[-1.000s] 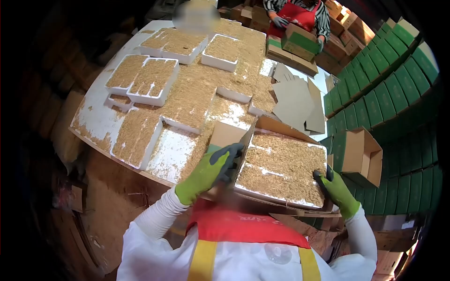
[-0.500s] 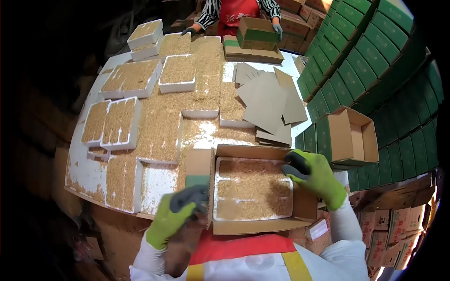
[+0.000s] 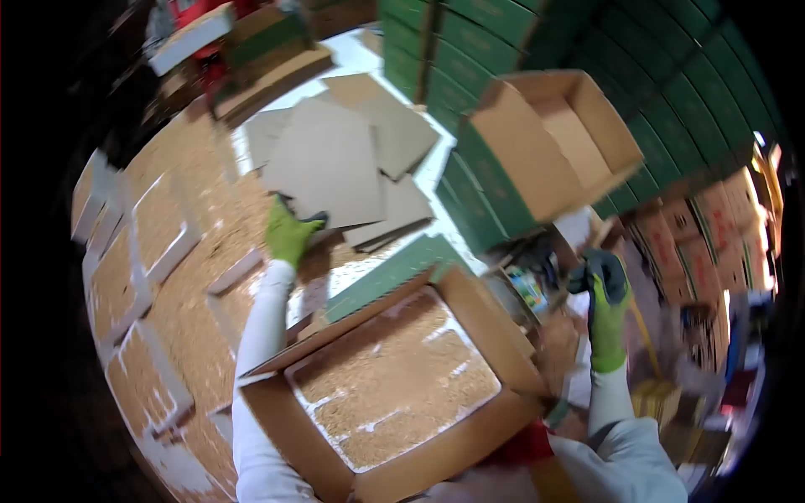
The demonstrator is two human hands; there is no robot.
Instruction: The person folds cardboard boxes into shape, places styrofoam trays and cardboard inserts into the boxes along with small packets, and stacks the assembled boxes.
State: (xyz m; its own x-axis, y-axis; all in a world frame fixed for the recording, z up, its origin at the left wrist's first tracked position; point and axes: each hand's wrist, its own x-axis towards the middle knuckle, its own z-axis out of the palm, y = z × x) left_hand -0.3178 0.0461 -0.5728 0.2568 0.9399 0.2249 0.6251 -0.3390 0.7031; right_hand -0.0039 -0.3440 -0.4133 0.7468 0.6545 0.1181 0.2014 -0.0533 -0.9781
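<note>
My left hand [image 3: 291, 233], in a green glove with grey fingers, is at the near left corner of the top grey cardboard sheet [image 3: 327, 159]. Its thumb and fingers close around the sheet's edge, partly hidden. To the right of the carton, my right hand [image 3: 602, 293] is raised in the air, fingers loosely curled and apart, with nothing visible in them. Between my arms the open cardboard carton [image 3: 465, 440] sits tilted in view. Inside it lies a white foam tray [image 3: 482, 394] filled with tan, crumbly material like wood shavings.
Foam trays [image 3: 159, 226] and loose shavings cover the table's left side. An open green carton [image 3: 545, 159] stands at the right before tall stacks of green cartons [image 3: 671, 67]. Red-printed boxes [image 3: 713, 226] are farther right. A person in red [image 3: 189, 10] stands across the table.
The view has swung right and tilted. My left hand has left the carton's side and reached forward to the cardboard sheets. My right hand has moved away from the carton's rim to the right.
</note>
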